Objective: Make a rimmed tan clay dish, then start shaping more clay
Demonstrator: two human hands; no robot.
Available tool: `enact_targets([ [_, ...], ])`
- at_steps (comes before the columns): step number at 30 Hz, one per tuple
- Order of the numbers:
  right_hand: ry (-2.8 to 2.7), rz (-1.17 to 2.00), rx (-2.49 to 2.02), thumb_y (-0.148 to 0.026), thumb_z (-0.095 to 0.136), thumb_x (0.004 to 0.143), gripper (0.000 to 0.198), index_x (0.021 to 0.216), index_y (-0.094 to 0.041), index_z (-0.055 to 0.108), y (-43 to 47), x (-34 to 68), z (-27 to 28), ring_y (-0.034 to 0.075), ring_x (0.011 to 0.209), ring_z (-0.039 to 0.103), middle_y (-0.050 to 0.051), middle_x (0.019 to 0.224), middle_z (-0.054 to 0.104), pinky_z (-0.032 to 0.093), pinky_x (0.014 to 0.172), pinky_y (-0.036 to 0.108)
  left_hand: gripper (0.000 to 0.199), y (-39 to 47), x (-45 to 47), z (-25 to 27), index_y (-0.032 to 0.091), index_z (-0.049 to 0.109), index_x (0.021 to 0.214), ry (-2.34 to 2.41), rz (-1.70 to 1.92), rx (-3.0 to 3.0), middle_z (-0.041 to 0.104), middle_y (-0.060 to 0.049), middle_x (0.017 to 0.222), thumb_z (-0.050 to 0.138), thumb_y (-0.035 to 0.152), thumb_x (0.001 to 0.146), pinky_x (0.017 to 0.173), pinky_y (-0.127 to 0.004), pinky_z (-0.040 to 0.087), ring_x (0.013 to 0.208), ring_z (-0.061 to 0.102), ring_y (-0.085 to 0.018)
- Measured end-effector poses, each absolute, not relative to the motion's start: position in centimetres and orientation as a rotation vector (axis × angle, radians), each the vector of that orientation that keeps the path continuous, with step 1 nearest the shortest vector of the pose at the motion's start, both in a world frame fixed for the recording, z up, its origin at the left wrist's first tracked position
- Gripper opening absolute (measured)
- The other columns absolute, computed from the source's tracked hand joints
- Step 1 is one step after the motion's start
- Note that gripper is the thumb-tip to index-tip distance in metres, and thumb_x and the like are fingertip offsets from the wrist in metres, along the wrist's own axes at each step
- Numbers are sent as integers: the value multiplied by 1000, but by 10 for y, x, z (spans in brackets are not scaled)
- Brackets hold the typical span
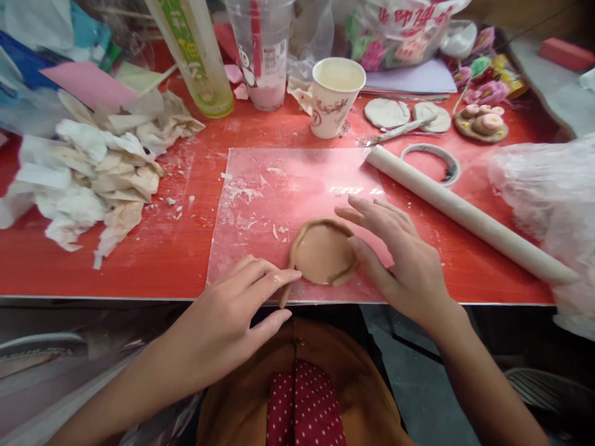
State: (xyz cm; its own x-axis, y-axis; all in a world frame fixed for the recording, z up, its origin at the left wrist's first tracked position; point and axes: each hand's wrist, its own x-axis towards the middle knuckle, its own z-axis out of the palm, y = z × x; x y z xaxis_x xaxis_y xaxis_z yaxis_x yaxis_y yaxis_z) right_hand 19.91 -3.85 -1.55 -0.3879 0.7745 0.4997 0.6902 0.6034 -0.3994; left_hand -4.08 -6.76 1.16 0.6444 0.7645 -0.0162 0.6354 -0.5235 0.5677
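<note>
Left hand (237,305): our index fingertip rests at the disc's left side, by the trailing end of the coil; the thumb stands apart below it, so we have nothing pinched.
Right hand (400,263): we hold it loosely spread, thumb at the coil on the disc's right side, fingers lifted and apart.
Clay disc (324,255): it lies flat between our two hands, light brown and smooth. We judge it light, soft and easily dented; the flat of the fingers under its edge would suit it better than a pinch.
Clay coil (296,243): it runs around most of the disc's rim, with a gap along the near edge between our hands; its loose tail points past the left fingertip towards us. We expect it to bend readily, and to stretch or tear if pulled, so light fingertips along its length seem the safest hold.
Clear sheet (251,238): it lies under the disc, beneath and beyond our hands, on the red surface (181,272).
Pale tube (465,214): we see it lying slantwise, to the right of our right hand and beyond it.
Paper cup (332,105): it stands upright beyond our right hand.
</note>
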Motion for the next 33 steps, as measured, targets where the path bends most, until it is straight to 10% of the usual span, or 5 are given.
enact_targets([
  [6, -2057, 117, -977, 0, 55, 79, 50, 125, -20, 52, -65, 212, -14, 19, 98, 65, 6, 102, 71, 52, 88, 39, 31, -59, -43, 7, 15, 49, 122, 929, 355, 2486, 59, -2, 99, 47, 12, 91, 86, -25, 42, 95, 51, -12],
  [33, -2250, 86, -933, -1, 58, 78, 43, 121, -9, 53, -93, 213, -39, 21, 114, 59, 11, 104, 71, 47, 97, 41, 16, -42, -16, -10, 14, 61, 99, 803, 622, 2881, 62, -3, 93, 60, 16, 84, 80, -32, 46, 86, 50, -18],
])
